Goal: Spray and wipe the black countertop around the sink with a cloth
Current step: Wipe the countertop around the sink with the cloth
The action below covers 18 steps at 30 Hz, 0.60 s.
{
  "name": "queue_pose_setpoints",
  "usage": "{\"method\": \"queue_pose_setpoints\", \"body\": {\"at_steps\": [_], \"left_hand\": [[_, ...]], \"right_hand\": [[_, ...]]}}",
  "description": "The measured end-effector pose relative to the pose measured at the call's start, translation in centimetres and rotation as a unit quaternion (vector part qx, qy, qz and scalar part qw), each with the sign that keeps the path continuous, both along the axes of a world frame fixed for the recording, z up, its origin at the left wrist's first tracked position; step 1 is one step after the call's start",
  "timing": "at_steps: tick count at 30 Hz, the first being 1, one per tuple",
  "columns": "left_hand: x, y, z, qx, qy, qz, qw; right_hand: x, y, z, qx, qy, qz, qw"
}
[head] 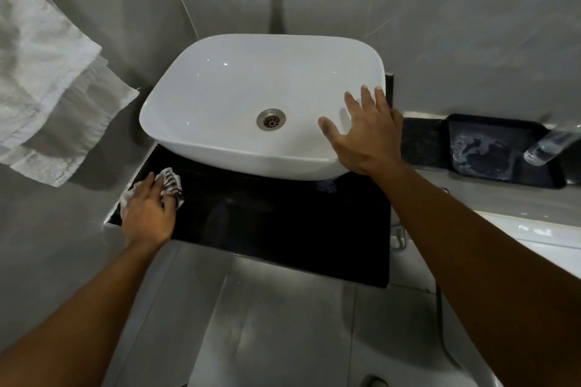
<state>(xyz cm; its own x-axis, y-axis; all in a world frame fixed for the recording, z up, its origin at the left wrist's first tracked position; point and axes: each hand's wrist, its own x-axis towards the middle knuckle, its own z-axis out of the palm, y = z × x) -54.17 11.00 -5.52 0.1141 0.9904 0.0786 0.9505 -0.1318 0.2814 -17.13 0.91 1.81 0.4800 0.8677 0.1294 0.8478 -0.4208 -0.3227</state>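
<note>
Cloth (171, 182) sits bunched under our left hand (147, 214), pressed to the black bench (283, 223); our right hand (364, 135) rests spread and empty on the sink (239, 78) rim.

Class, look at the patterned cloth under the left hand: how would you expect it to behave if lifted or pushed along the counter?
The cloth is bunched in folds under the left hand, so it is probably floppy and light. On the glossy black counter it would likely slide easily, crumpling rather than rolling.
</note>
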Motion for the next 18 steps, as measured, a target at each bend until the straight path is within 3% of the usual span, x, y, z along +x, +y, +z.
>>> {"method": "queue_pose_setpoints", "body": {"at_steps": [4,7,14,18], "left_hand": [[5.7,-4.1,-0.7,0.029,-0.021,0.097,0.995],[11.8,-8.9,-1.5,0.024,-0.047,0.096,0.994],[27.9,-20.7,-1.7,-0.052,-0.059,-0.069,0.995],[30.6,-20.9,-1.6,-0.058,-0.032,-0.219,0.974]], "right_hand": [[-0.1,0.0,-0.1,0.006,0.007,-0.001,1.000],[0.0,0.0,-0.2,0.005,0.005,0.001,1.000],[0.0,0.0,-0.3,0.011,-0.002,-0.001,1.000],[0.1,-0.1,-0.3,0.013,0.008,0.018,1.000]]}}
